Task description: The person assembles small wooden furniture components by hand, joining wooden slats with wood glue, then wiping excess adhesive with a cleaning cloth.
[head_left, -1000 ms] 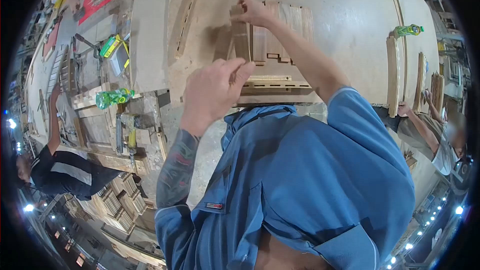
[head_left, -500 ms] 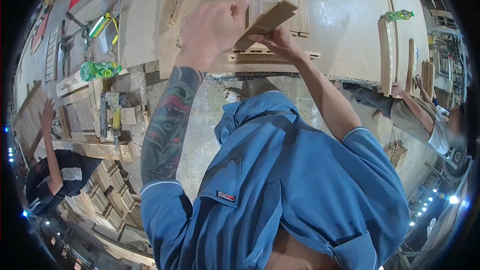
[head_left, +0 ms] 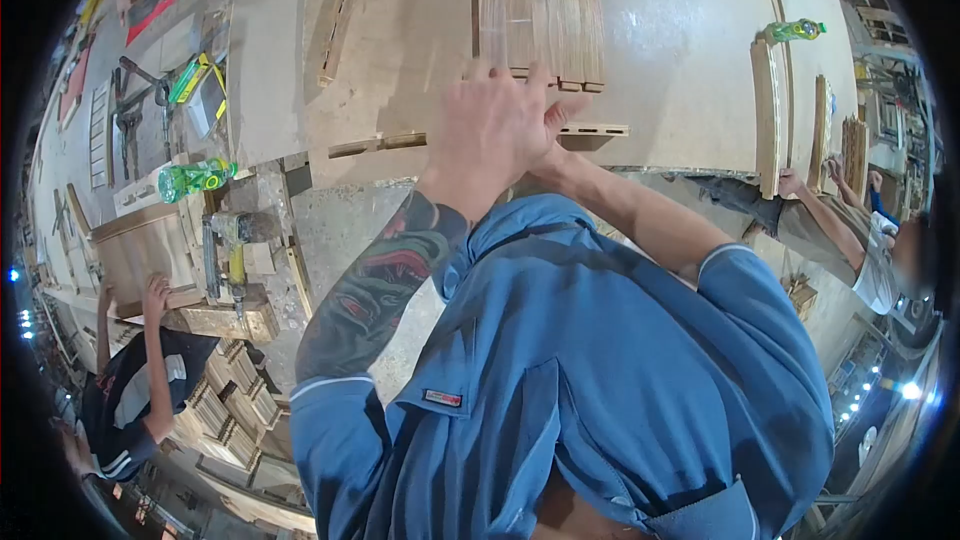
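My left hand [head_left: 490,135] is over the near edge of the workbench, back upward, its fingers smeared by motion. Mostly hidden behind it is my right hand [head_left: 548,158], so its grip does not show. Just beyond the fingers lies a set of wooden planks [head_left: 540,25], side by side with staggered near ends. A slotted wooden strip [head_left: 598,130] sticks out to the right of my hands. Another narrow wooden strip [head_left: 380,144] lies to their left along the bench edge. Whether a plank is between my hands cannot be seen.
Green bottles stand at left [head_left: 197,180] and right [head_left: 797,30]. A nail gun [head_left: 233,240] lies at left. One co-worker [head_left: 150,380] handles a wooden panel [head_left: 150,255] at left; another person [head_left: 840,230] grips a long wooden piece [head_left: 768,120] at right.
The plank my hands held at a slant is no longer visible. My hands have come together, lower and nearer my body. The left co-worker now has both hands at a panel.
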Demonstrator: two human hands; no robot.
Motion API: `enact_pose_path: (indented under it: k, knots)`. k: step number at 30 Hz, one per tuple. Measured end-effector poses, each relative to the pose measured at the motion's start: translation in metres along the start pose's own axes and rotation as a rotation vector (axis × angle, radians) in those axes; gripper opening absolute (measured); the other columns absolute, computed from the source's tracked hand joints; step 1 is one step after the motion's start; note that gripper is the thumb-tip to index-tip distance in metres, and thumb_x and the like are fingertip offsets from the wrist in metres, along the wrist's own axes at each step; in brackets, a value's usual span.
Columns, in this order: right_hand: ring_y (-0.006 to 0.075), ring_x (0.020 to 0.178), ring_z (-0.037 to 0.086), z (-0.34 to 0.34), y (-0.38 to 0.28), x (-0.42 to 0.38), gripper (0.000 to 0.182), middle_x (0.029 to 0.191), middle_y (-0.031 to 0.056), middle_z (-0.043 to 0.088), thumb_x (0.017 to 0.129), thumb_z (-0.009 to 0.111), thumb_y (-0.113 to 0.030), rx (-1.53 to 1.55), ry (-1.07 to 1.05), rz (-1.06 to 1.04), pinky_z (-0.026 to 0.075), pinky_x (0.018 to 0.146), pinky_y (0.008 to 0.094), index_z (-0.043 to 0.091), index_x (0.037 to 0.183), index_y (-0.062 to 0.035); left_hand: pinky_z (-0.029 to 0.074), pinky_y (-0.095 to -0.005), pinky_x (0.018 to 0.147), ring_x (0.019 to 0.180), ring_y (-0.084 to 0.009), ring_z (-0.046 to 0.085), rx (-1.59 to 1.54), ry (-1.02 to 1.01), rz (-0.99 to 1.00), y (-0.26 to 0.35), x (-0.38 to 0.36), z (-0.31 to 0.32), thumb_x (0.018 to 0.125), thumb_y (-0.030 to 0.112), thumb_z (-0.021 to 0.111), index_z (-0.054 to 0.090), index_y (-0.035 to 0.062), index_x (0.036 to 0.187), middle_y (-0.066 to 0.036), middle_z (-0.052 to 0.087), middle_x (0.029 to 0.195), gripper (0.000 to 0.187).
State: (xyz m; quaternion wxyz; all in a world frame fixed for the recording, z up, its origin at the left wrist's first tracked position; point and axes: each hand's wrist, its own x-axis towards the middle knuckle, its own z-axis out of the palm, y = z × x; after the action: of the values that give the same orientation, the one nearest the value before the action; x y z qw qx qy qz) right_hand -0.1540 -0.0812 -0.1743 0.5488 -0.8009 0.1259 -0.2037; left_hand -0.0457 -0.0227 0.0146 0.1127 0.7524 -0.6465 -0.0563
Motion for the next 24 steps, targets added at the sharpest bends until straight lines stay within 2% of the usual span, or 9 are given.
enact_pose_path:
  k: [4,6,7,9,12,15,18,21,24]
  knots:
    - [0.0353,0.088,0.068,-0.043,0.006,0.039,0.021,0.094,0.0154,0.071,0.085,0.066,-0.017,0.115,-0.201,-0.107,0.052,0.074,0.0435,0.069,0.104,-0.0098,0.049,-0.0434,0.070,0.083,-0.0295,0.064,-0.002,0.040,-0.009,-0.002,0.005,-0.006,0.096,0.053,0.052,0.070,0.0106,0.103,-0.011,0.067,0.083,0.046]
    - [0.0366,0.101,0.065,-0.080,-0.002,0.102,0.030,0.109,0.0166,0.069,0.086,0.065,-0.026,-0.452,-0.615,0.192,0.052,0.085,0.0452,0.069,0.110,-0.0094,0.048,-0.0426,0.069,0.083,-0.0297,0.064,-0.029,0.044,-0.019,-0.002,0.007,-0.006,0.095,0.052,0.054,0.070,0.0105,0.103,-0.011,0.067,0.083,0.045]
    - [0.0354,0.112,0.061,-0.091,0.020,0.130,0.041,0.117,0.0160,0.067,0.086,0.065,-0.036,-0.493,-0.443,0.255,0.047,0.096,0.0465,0.067,0.116,-0.0079,0.048,-0.0424,0.069,0.082,-0.0296,0.063,-0.028,0.012,-0.042,-0.002,0.010,-0.007,0.095,0.052,0.054,0.070,0.0104,0.104,-0.011,0.067,0.083,0.045]
    - [0.0375,0.116,0.059,-0.101,0.118,0.177,0.050,0.117,0.0182,0.067,0.088,0.064,-0.043,-0.868,0.010,0.049,0.043,0.102,0.0502,0.062,0.122,-0.0067,0.048,-0.0420,0.068,0.082,-0.0293,0.063,-0.032,-0.062,-0.090,0.000,0.011,-0.011,0.095,0.052,0.055,0.070,0.0103,0.104,-0.010,0.067,0.084,0.045]
    - [0.0374,0.121,0.056,-0.101,0.137,0.180,0.053,0.117,0.0202,0.067,0.090,0.063,-0.048,-1.232,0.348,0.014,0.038,0.107,0.0514,0.059,0.122,-0.0047,0.048,-0.0423,0.071,0.085,-0.0301,0.062,-0.053,-0.097,-0.137,0.003,0.009,-0.013,0.096,0.051,0.054,0.069,0.0100,0.109,-0.010,0.067,0.088,0.045]
    - [0.0315,0.117,0.061,-0.101,0.083,0.169,0.060,0.115,0.0195,0.068,0.089,0.069,-0.045,-1.008,0.002,0.302,0.044,0.103,0.0460,0.054,0.130,-0.0039,0.049,-0.0424,0.074,0.088,-0.0314,0.063,-0.125,-0.071,-0.138,0.004,0.008,-0.015,0.098,0.050,0.052,0.067,0.0097,0.113,-0.011,0.067,0.091,0.046]
    - [0.0254,0.107,0.066,-0.122,0.015,0.146,0.058,0.109,0.0159,0.071,0.084,0.077,-0.037,-0.061,0.132,0.324,0.050,0.095,0.0393,0.059,0.127,-0.0032,0.050,-0.0422,0.078,0.093,-0.0321,0.064,-0.295,0.069,-0.111,-0.003,0.007,-0.013,0.101,0.048,0.048,0.065,0.0106,0.120,-0.012,0.069,0.096,0.045]
    - [0.0200,0.097,0.068,-0.105,-0.005,0.084,0.050,0.103,0.0124,0.072,0.081,0.082,-0.028,0.103,-0.120,0.417,0.053,0.087,0.0329,0.065,0.120,-0.0017,0.049,-0.0434,0.075,0.089,-0.0341,0.066,-0.464,0.117,-0.170,-0.003,0.004,-0.019,0.103,0.048,0.041,0.061,0.0135,0.127,-0.017,0.069,0.096,0.046]
    - [0.0177,0.096,0.066,-0.095,-0.012,0.034,0.038,0.102,0.0094,0.073,0.085,0.079,-0.026,-0.075,-0.149,0.607,0.052,0.087,0.0323,0.069,0.111,0.0000,0.049,-0.0452,0.071,0.081,-0.0382,0.066,-0.515,0.174,-0.187,-0.005,0.004,-0.015,0.104,0.048,0.039,0.061,0.0139,0.126,-0.020,0.068,0.089,0.047]
